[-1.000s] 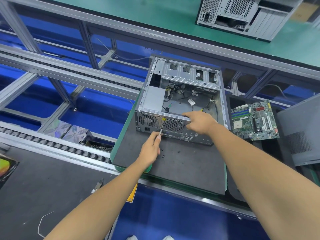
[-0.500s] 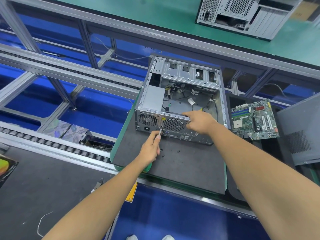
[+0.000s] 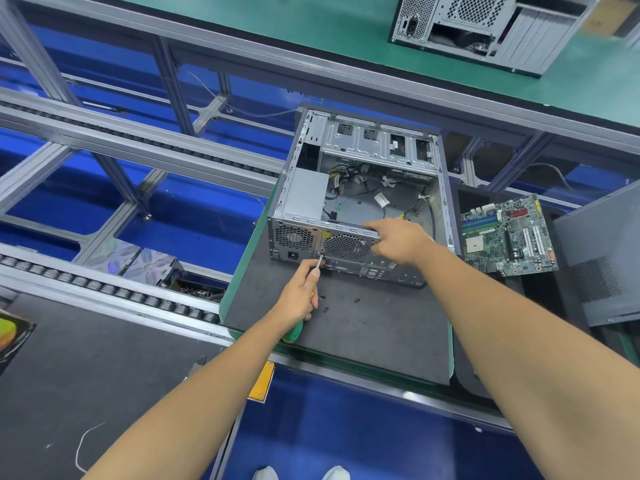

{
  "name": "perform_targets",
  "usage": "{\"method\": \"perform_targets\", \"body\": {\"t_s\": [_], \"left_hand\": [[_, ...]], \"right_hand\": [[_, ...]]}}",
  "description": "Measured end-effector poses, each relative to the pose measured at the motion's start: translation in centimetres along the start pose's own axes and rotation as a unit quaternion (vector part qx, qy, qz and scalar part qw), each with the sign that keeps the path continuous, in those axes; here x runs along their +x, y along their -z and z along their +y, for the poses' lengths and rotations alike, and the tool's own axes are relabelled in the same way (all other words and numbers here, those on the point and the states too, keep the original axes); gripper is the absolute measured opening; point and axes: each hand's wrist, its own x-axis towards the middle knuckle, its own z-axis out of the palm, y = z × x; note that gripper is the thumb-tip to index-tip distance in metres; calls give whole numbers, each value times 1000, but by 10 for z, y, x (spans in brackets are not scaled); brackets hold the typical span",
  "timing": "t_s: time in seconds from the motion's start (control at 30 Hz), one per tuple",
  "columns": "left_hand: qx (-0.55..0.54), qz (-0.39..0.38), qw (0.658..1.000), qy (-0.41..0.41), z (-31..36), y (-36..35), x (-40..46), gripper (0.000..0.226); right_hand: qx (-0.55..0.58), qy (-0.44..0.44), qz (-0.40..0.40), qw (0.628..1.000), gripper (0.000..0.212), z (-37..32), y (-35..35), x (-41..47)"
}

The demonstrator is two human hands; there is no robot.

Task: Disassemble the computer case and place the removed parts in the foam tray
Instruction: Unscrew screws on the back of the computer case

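Note:
An open grey computer case (image 3: 360,188) lies on a dark foam mat (image 3: 363,320), its rear panel facing me. My left hand (image 3: 299,297) grips a green-handled screwdriver (image 3: 293,332) whose metal tip touches the rear panel just left of the round fan grille (image 3: 346,247). My right hand (image 3: 398,241) grips the top rear edge of the case beside the grille. A power supply (image 3: 306,195) sits inside at the left, with loose cables behind it. A green motherboard (image 3: 507,233) lies on dark foam to the right of the case.
Several small black screws (image 3: 325,304) lie on the mat near my left hand. A dark side panel (image 3: 602,258) rests at the far right. Another case (image 3: 485,26) stands on the green bench behind. Roller rails (image 3: 104,289) and a box of parts (image 3: 145,268) are at the left.
Both hands stay on the case. The left hand and screwdriver have shifted only slightly at the rear panel.

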Motion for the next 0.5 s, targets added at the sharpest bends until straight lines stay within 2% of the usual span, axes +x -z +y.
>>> {"method": "perform_targets", "body": {"t_s": [0.17,0.27,0.4,0.5], "left_hand": [[-45,-11,999,23,3,0,1,22],[-119,-11,991,53,6,-6,0,26],[-258,-26,959,118,12,-13,-1,32],[-315,-21,935,162,20,-18,-1,25]], "right_hand": [[-2,-5,0,1000,65,-1,0,0],[-8,-7,-3,1000,65,-2,1,0],[-8,-4,-2,1000,63,-3,1,-1],[-14,-3,0,1000,65,-3,2,-1]]}}
